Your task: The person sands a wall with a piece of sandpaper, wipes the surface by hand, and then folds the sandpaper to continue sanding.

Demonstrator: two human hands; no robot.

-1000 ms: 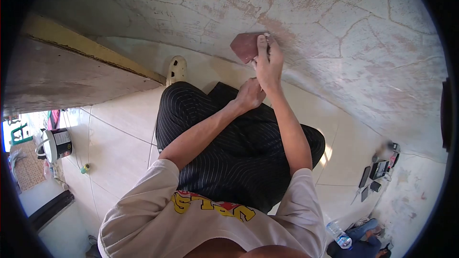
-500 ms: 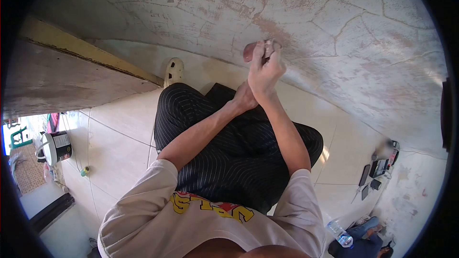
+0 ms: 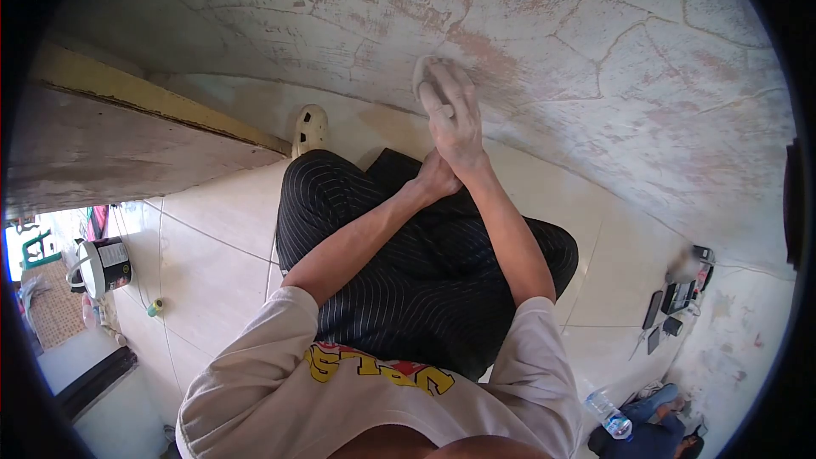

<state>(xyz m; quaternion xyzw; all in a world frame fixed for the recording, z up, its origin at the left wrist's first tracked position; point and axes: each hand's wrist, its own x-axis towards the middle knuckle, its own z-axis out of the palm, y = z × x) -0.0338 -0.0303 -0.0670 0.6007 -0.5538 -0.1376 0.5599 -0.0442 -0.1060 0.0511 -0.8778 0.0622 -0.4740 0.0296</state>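
Note:
My right hand (image 3: 455, 115) is pressed toward the lower wall (image 3: 544, 59), its fingers dusty and bent over a piece of sandpaper (image 3: 419, 76). Only the pale edge of the sandpaper shows past the fingers. Around it the wall is patchy, whitish and reddish-brown, with crack-like lines. My left hand (image 3: 436, 175) lies against the right wrist, above my lap. Its fingers are mostly hidden behind that wrist, so I cannot make out whether they grip it.
A yellow-edged wooden panel (image 3: 153, 102) juts in at left, beside a pale clog (image 3: 310, 129). A paint bucket (image 3: 104, 266) stands on the tiled floor (image 3: 212, 246). At right are small dark devices (image 3: 677, 296), a water bottle (image 3: 609, 415) and another person (image 3: 646, 433).
My right hand has moved slightly left and turned flatter to the wall. The reddish-brown face of the sandpaper, visible before, is now turned out of sight. My left hand has barely moved.

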